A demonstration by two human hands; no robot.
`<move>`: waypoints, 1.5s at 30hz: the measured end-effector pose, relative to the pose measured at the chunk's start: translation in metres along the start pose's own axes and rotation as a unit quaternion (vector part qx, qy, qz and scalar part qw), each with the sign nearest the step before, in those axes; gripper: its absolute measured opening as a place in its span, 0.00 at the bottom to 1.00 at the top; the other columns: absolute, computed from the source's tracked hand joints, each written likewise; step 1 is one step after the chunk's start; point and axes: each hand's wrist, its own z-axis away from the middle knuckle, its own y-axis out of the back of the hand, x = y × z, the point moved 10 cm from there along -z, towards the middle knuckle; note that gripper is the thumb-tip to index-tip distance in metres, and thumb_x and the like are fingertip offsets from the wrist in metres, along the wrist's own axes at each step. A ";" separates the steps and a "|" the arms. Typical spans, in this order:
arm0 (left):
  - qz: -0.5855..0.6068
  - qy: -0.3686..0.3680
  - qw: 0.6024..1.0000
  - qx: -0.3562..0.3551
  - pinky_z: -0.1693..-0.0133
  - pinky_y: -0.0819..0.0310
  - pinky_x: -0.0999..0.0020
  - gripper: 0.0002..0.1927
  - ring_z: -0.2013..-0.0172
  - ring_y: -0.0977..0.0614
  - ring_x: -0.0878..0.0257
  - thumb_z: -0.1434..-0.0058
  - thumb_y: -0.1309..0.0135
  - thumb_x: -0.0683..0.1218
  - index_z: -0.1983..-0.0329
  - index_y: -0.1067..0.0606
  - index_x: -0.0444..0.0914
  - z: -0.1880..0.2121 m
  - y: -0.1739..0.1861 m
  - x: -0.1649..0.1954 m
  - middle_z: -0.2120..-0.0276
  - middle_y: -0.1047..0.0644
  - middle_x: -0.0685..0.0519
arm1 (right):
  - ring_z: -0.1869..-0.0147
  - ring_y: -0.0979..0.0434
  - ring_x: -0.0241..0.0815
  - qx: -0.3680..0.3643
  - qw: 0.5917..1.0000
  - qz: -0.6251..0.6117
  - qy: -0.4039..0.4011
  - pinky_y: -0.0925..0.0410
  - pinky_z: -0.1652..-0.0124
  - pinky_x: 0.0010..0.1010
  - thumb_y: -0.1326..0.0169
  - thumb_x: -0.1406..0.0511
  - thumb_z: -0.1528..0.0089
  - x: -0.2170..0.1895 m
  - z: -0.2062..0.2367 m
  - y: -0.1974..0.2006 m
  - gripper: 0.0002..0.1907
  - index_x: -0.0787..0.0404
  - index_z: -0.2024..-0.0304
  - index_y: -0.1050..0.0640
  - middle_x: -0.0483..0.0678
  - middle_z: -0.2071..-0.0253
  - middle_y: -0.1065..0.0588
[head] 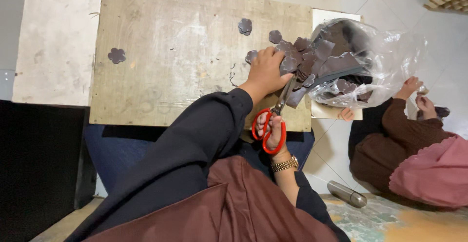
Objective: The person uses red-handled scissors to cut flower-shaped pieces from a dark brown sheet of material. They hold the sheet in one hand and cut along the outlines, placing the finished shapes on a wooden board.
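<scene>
In the head view I look down on a worn wooden board point(161, 71). My right hand point(272, 131) has its fingers through the red handles of the scissors point(274, 120) and is closed around them. The blades go up and a little to the right, toward the pile, so the long axis of the scissors runs from the handles near my body to the tips under my other hand. Whether the blades are apart or together I cannot tell, because the left hand covers them.

My left hand point(267, 71) lies on the edge of the pile of dark flower-shaped pieces point(304, 59), fingers curled down on one piece point(288, 65); I judge it is gripping this one for the cut.

As for progress, I judge many pieces are already cut: they are heaped beside a clear plastic bag point(370, 61), which holds more dark material, and single flowers point(116, 55) lie apart on the board. How much remains uncut is not visible.

At the right another person point(419, 149) sits on the floor, busy with their own hands.
</scene>
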 end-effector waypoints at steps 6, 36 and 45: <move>0.050 -0.002 0.998 0.023 0.46 0.28 0.54 0.27 0.49 0.24 0.44 0.51 0.35 0.45 0.46 0.28 0.38 0.011 0.004 -0.013 0.50 0.26 0.43 | 0.71 0.35 0.31 0.006 1.000 0.015 0.007 0.38 0.69 0.22 0.57 0.35 0.34 -0.001 0.001 0.000 0.35 0.60 0.63 0.30 0.43 0.68 0.33; 0.759 0.137 0.636 -0.037 0.38 0.25 0.54 0.34 0.40 0.22 0.52 0.41 0.45 0.35 0.31 0.39 0.38 0.054 0.165 -0.054 0.38 0.29 0.38 | 0.61 0.23 0.37 0.088 0.987 0.029 0.132 0.25 0.64 0.32 0.40 0.75 0.37 -0.125 -0.091 -0.104 0.14 0.59 0.57 0.32 0.47 0.61 0.27; 0.684 0.176 0.707 -0.025 0.43 0.21 0.53 0.23 0.47 0.18 0.53 0.29 0.55 0.39 0.32 0.35 0.27 0.062 0.177 -0.031 0.46 0.22 0.41 | 0.55 0.26 0.36 0.052 0.980 0.076 0.177 0.27 0.56 0.29 0.43 0.74 0.34 -0.154 -0.070 -0.137 0.11 0.60 0.56 0.32 0.46 0.58 0.28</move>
